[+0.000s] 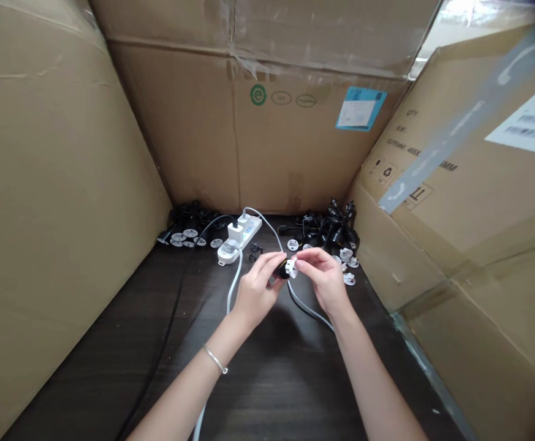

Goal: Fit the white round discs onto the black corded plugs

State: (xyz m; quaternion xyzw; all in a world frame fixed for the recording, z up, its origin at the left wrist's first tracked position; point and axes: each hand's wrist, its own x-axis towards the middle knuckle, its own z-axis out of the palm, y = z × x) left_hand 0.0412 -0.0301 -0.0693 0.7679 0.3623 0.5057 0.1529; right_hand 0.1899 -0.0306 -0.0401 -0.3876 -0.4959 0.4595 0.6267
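Observation:
Between my two hands, over the dark tabletop, are a small black round housing (284,270) and a white disc-shaped part (291,267) at its right end. My left hand (258,283) has its fingers wrapped round the black housing, which they partly cover. With thumb and fingertips, my right hand (325,277) pinches the white part from the right. A bit of yellow shows where the two parts meet. Whether they are joined I cannot tell. Small black pieces (255,251) lie on the table just left of my left hand's fingers.
A white power strip (244,239) with plugs and cables stands behind my hands. At the back left lie black parts (193,215) and white discs (190,233). More black cabled parts (336,226) and white pieces (349,278) are at the right. Cardboard boxes (295,159) wall in the table (267,380).

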